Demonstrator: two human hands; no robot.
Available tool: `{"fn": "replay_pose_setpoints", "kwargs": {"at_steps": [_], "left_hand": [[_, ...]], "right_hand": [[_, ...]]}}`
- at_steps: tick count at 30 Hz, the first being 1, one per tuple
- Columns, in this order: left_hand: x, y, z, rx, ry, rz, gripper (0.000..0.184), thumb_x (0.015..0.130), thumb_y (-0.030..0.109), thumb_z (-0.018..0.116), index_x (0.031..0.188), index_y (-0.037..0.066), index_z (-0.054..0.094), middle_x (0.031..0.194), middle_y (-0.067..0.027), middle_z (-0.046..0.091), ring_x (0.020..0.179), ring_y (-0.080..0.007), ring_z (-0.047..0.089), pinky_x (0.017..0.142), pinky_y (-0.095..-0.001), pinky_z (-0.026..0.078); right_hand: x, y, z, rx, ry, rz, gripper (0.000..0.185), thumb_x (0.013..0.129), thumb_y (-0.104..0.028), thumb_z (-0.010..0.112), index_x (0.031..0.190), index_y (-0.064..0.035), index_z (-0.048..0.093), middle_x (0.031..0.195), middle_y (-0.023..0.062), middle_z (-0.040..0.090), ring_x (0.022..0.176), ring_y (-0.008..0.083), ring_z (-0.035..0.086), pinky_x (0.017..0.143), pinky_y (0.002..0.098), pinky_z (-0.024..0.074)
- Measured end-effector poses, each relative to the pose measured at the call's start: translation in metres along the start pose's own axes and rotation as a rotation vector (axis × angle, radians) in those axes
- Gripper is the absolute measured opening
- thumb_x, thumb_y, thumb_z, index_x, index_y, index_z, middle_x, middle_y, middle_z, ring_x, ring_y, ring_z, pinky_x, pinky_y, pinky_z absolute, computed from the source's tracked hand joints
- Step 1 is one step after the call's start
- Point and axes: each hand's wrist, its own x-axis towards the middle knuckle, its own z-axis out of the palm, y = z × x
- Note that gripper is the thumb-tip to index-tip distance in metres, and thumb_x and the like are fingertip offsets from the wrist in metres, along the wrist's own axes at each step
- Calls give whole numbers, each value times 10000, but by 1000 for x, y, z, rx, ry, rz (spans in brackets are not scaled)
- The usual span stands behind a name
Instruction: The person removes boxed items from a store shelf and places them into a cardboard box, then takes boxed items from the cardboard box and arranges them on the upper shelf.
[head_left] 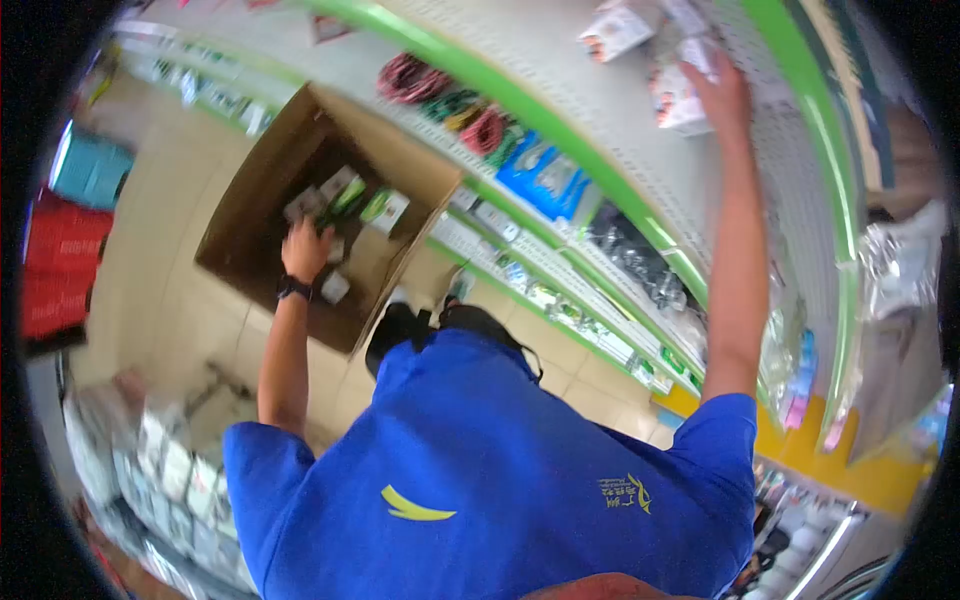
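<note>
My left hand, with a dark watch on its wrist, reaches down inside a large open cardboard box. Its fingers are apart, close to a small pale carton. Beside it in the box lie a green-and-white packet and several other small packs. Up on the shelf, my right hand is closed over a small white box with orange print; blur and the hand hide part of it. Another similar white box sits to its left.
Green-edged shelves run along the right, holding coiled pink cords, a blue package and black bagged goods. Red containers and a teal one stand far left. Packaged goods fill the lower left.
</note>
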Motion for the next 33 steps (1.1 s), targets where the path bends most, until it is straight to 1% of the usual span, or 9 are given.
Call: {"fn": "replay_pose_setpoints", "kwargs": {"at_steps": [3, 5, 12, 17, 18, 20, 25, 30, 33], "left_hand": [[-41, -16, -36, -38, 567, -17, 503, 909, 316, 690, 1304, 33, 561, 1368, -218, 568, 1258, -382, 536, 1059, -464, 427], [-74, -18, -60, -39, 748, -201, 616, 901, 303, 699, 1389, -7, 487, 1476, -272, 447, 1365, -420, 426, 1140, -472, 343], [-117, -44, -18, -219, 835, -631, 856, 912, 363, 687, 1479, -128, 274, 1515, -341, 344, 1412, -467, 347, 1161, -488, 300], [-101, -55, -3, -807, 682, -778, 764, 932, 373, 665, 1440, -103, 351, 1344, -311, 567, 1238, -421, 571, 1051, -433, 432], [-98, -57, -3, -829, 679, -756, 741, 931, 366, 665, 1423, -105, 374, 1323, -307, 585, 1233, -413, 578, 1044, -433, 438], [-100, -56, -8, -854, 675, -746, 694, 927, 350, 667, 1390, -104, 419, 1297, -299, 608, 1215, -405, 596, 1028, -433, 453], [-102, -53, -15, -868, 644, -791, 657, 910, 348, 675, 1372, -69, 466, 1286, -267, 628, 1177, -376, 625, 999, -434, 475], [-99, -52, -10, -758, 691, -799, 615, 901, 351, 674, 1355, -26, 503, 1257, -245, 634, 1170, -392, 607, 989, -437, 473], [-103, -48, -22, -755, 674, -827, 616, 896, 358, 676, 1350, -24, 508, 1265, -238, 630, 1159, -392, 608, 984, -439, 472]], "right_hand": [[-35, -42, -20, -106, 110, -110, 758, 876, -503, 710, 1433, -30, 510, 1319, 255, 576, 1253, 407, 527, 1047, 460, 433], [-63, -83, -41, -121, 253, -324, 684, 863, -453, 748, 1410, -92, 553, 1227, 221, 608, 1140, 394, 580, 948, 482, 488], [-144, -235, -78, 243, 449, -827, 774, 681, -178, 929, 1358, -13, 592, 1286, 179, 584, 1142, 333, 592, 952, 425, 509], [-172, -346, -32, 611, 195, -1065, 839, 644, -190, 933, 1366, 18, 561, 1266, 181, 607, 1125, 346, 604, 934, 415, 521], [-180, -372, -6, 715, 157, -1067, 809, 700, -284, 870, 1417, -73, 561, 1218, 148, 595, 1042, 331, 606, 881, 423, 498], [-199, -412, 50, 816, -150, -1046, 753, 781, -362, 805, 1423, -71, 539, 1113, 153, 597, 955, 343, 609, 850, 429, 507], [-260, -474, 203, 593, -607, -1133, 762, 850, -350, 751, 1476, -50, 435, 1160, 231, 581, 1080, 393, 598, 902, 472, 497], [-321, -500, 281, 172, -948, -1090, 853, 875, -312, 743, 1533, -17, 289, 1352, 283, 515, 1265, 418, 523, 1024, 494, 456], [-340, -503, 302, 263, -1093, -959, 832, 879, -271, 718, 1519, 41, 287, 1307, 324, 546, 1211, 441, 561, 1003, 484, 472]]}}
